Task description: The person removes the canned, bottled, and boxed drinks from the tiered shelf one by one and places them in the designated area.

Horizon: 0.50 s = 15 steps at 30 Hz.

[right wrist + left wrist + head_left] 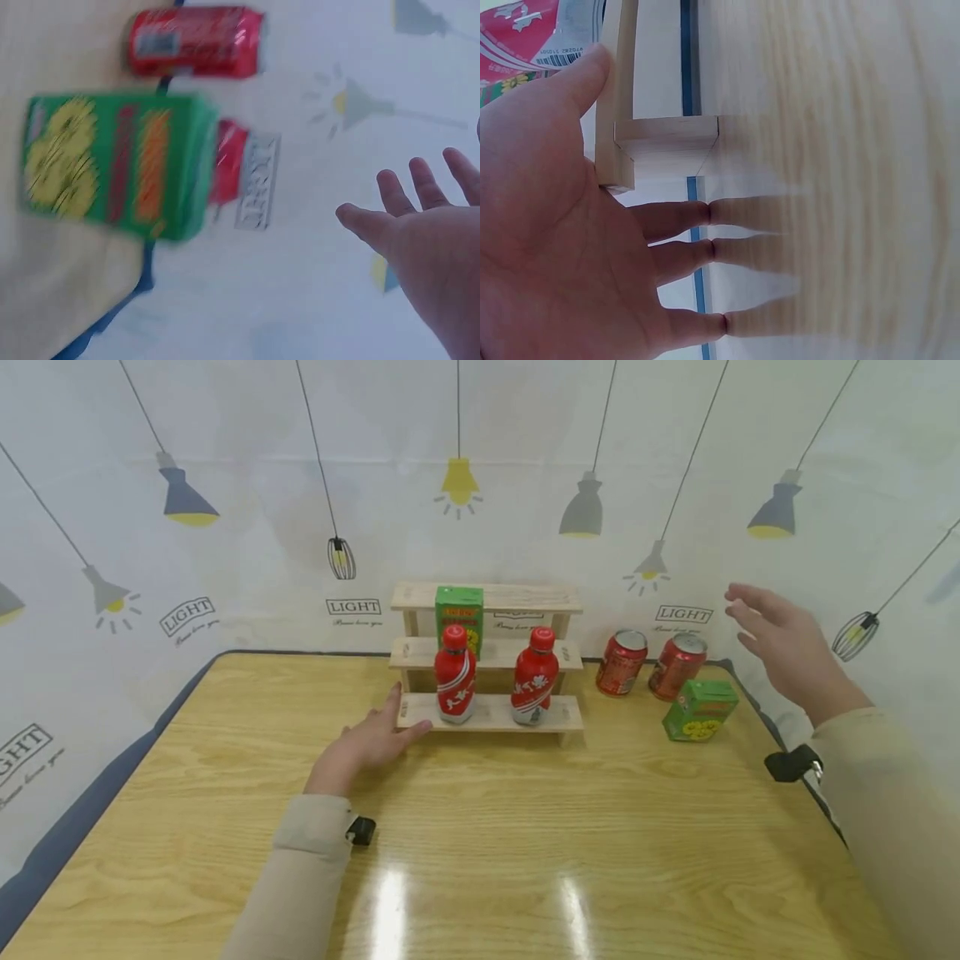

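One shelf (492, 712) between both hands (375, 737) (795, 652)

The wood-grained surface (487, 835) carries a wooden shelf (495, 713) at far middle, two red cans (622, 665) and a green box (700, 710) at far right. Two red bottles (455, 681) and a second green box (460, 607) stand on the shelf.

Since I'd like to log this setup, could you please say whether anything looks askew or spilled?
Nothing stands out: the bottles and one box stand upright on the shelf, the cans and other box upright on the table, with no spill visible.
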{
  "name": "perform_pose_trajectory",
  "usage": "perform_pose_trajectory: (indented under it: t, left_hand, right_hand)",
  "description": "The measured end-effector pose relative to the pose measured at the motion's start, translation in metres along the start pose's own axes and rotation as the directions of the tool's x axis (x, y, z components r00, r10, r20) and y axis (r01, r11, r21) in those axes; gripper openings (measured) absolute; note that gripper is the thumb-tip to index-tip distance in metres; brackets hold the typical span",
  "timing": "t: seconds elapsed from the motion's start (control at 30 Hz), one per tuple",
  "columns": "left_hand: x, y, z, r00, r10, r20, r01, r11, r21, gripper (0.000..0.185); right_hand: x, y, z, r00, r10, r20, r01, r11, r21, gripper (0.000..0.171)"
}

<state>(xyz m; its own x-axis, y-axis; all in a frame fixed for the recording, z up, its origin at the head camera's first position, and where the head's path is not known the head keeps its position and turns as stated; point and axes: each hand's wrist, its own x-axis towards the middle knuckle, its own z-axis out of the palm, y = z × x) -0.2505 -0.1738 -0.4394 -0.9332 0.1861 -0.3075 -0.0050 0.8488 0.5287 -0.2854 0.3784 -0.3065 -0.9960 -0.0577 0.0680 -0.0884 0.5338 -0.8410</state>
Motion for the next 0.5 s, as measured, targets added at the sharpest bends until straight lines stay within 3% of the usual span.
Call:
perform_pose_trajectory:
  t: [0.13,0.5]
  left_hand:
    - [0.0,-0.002,0.0,1.0,0.006,-0.007,-0.006,1.0,0.0,0.107]
    - [0.0,-0.004,0.002,0.999,0.02,-0.029,-0.02,1.0,-0.003,0.109]
  right_hand:
    - [0.017,-0.041,0.028,0.999,-0.027,0.024,0.025,0.996,0.087,0.07]
    - [0.043,-0.125,0.123,0.984,-0.112,0.138,0.089,0.983,0.163,0.066]
